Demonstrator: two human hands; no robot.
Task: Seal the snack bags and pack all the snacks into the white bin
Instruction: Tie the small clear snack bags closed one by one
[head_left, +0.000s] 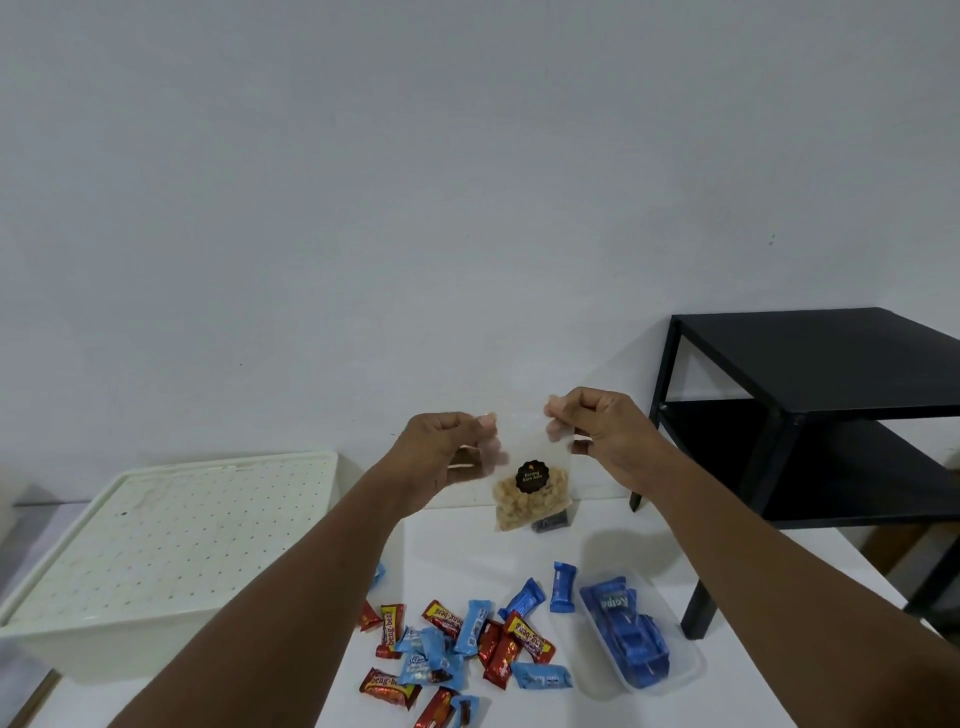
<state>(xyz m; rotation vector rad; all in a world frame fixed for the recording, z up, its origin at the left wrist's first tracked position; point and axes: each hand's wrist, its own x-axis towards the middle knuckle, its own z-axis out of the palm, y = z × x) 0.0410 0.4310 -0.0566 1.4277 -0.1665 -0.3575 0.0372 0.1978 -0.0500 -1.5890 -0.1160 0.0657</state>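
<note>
A plain, matt white wall (363, 182) filled the upper view. Below it lay a smooth white table (649, 540). At its far right stood a black two-tier side table (810, 353), square-edged with a matt finish. On the left sat the white bin (104, 644), a rectangular plastic tub closed by a flat lid (171, 535) dotted with rows of small holes.

A clear, shallow plastic tray (685, 660) with rounded corners lay near the right forearm and held glossy blue packets (628, 634).

The snack bag (527, 483), a clear, thin plastic pouch, hung over the far middle of the table between both hands. Its long axis ran vertically, mouth uppermost. Pale, knobbly snack pieces had settled in the lower half, under a round black label with a scalloped edge. Whether its base touched the table could not be told.

The left hand (441, 452) pinched the top left corner of the bag, fingers curled. The right hand (602, 431) pinched the top right corner likewise.

Loose shiny foil bars lay scattered in the near middle, red ones (390, 631) and blue ones (472, 626), pointing every way, some overlapping.
</note>
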